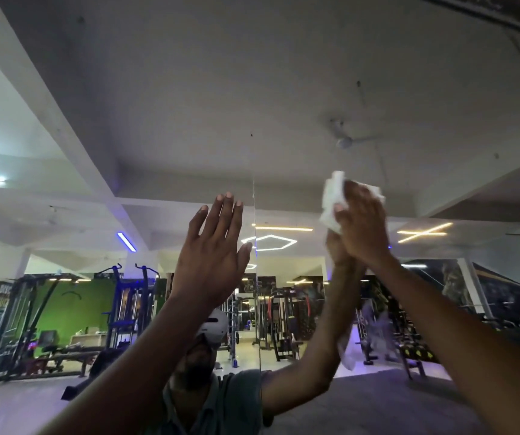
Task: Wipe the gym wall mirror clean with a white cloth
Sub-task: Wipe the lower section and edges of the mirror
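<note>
The wall mirror (145, 127) fills the head view and reflects the gym and a person wearing a headset. A vertical seam (254, 277) splits it into two panels. My right hand (362, 224) is raised high on the right panel and presses a crumpled white cloth (334, 199) against the glass, fingers curled over it. My left hand (214, 246) is up on the left panel just beside the seam, fingers straight and spread, palm toward the glass; whether it touches is unclear.
Reflected in the mirror are blue and black gym machines (130, 309), a green wall (67, 309), a hexagonal ceiling light (271, 243) and a ceiling fan (345, 141). The mirror's top edge meets the real ceiling at the upper right (484, 14).
</note>
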